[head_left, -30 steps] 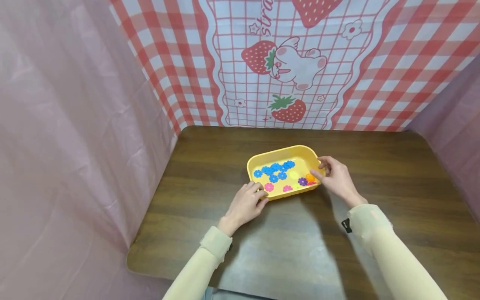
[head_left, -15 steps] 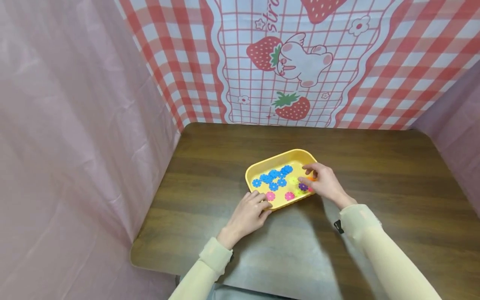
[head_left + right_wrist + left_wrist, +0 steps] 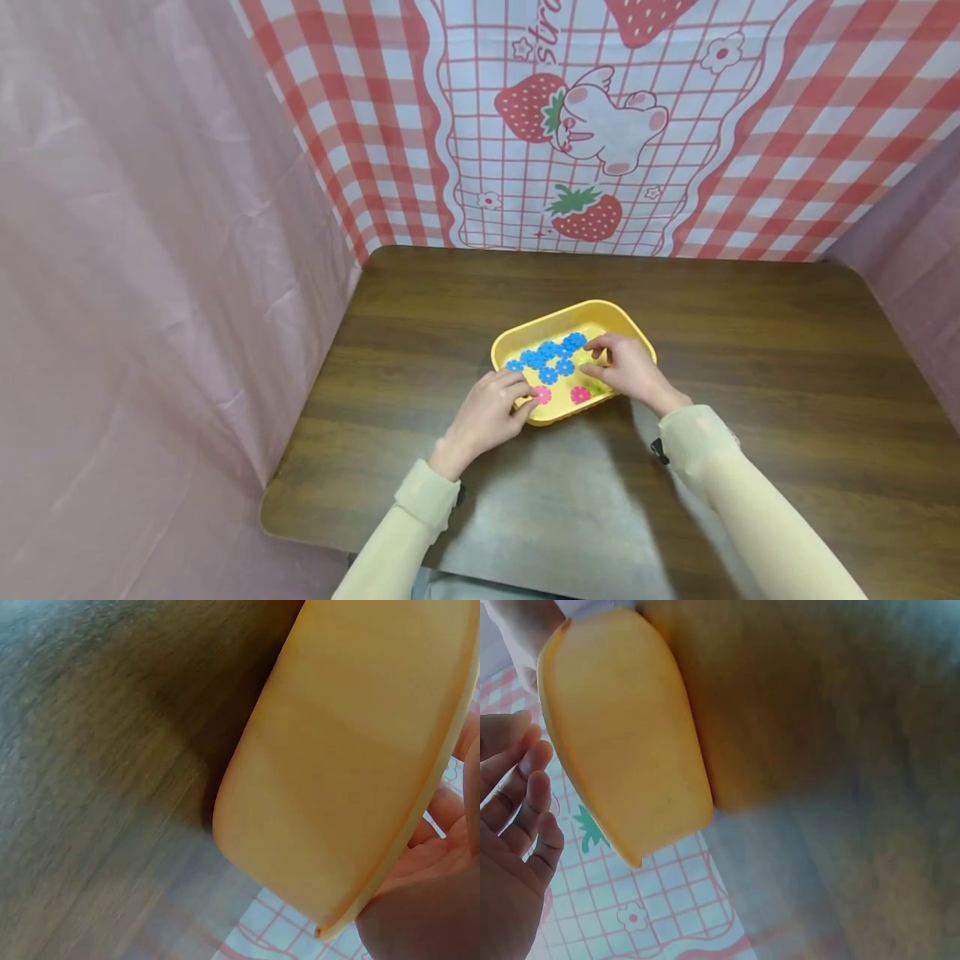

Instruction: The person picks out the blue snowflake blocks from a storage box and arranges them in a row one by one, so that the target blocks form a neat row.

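A yellow plastic basket [image 3: 513,333] sits tilted on the table, holding several flower-shaped plastic discs. Blue discs [image 3: 548,350] cluster in its left and middle part. Two pink discs, one by the left fingers [image 3: 517,385] and another pink disc [image 3: 581,395], lie along the near side. My left hand [image 3: 487,414] hovers over the near left corner, its loosely bent fingers apart from the basket's outer wall [image 3: 626,735] in the left wrist view. My right hand [image 3: 632,372] reaches over the right end, thumb and fingers apart above yellow-green discs [image 3: 597,387]. Its fingertips are hidden in the right wrist view.
The brown wood table [image 3: 420,308] extends around the basket. Behind stands a red-checked strawberry cloth [image 3: 382,125]. A pink curtain [image 3: 150,250] hangs at the left, and another curtain [image 3: 915,208] at the right.
My right hand has moved left from the basket's right rim to over the discs, now covering the purple and orange ones. The left hand has lifted slightly off the near corner. The basket has turned slightly.
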`<state>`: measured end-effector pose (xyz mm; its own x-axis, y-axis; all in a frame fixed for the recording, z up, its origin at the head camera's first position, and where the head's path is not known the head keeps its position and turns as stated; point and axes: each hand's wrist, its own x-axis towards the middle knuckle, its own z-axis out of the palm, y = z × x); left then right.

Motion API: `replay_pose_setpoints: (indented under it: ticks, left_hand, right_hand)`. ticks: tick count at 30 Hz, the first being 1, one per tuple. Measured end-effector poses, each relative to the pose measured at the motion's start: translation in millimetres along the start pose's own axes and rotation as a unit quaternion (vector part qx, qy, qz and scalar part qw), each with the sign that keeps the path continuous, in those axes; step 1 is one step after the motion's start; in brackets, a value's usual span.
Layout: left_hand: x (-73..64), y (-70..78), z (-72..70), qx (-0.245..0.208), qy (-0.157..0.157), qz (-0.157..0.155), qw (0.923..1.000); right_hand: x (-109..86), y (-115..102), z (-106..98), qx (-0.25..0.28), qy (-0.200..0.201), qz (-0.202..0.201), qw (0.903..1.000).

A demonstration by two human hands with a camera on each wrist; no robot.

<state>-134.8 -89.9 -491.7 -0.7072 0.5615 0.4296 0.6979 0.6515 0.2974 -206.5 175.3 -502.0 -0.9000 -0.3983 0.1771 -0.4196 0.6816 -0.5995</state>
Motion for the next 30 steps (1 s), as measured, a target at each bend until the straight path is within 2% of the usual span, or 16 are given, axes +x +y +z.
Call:
replay_pose_setpoints:
  ticks: [4, 9, 14, 19, 25, 30]
  left_hand:
    - [5.0, -7.8, -2.4, -0.006, 0.010, -0.013, 0.9998]
    - [12.1, -20.7, -6.1, -0.017, 0.040, -0.029, 0.9986]
    - [17.6, -33.3, -5.5, -0.037, 0.070, -0.039, 0.9961]
    - [21.6, -44.8, -3.2, -0.058, 0.085, -0.050, 0.9934]
    - [25.2, -59.5, 2.2, -0.068, 0.105, -0.099, 0.9872]
    - [28.8, -72.1, 8.4, -0.087, 0.119, -0.161, 0.9758]
  right_hand:
    - [4.9, -0.3, 2.4, -0.012, -0.018, 0.004, 0.9998]
    - [11.8, -3.8, 5.4, -0.015, -0.045, 0.001, 0.9989]
    - [17.3, -7.0, 10.5, -0.011, -0.069, -0.001, 0.9976]
    - [21.6, -8.8, 14.2, -0.010, -0.081, 0.011, 0.9966]
    - [24.8, -10.3, 16.5, -0.012, -0.106, 0.027, 0.9939]
    - [25.3, -9.8, 18.6, -0.026, -0.125, 0.035, 0.9912]
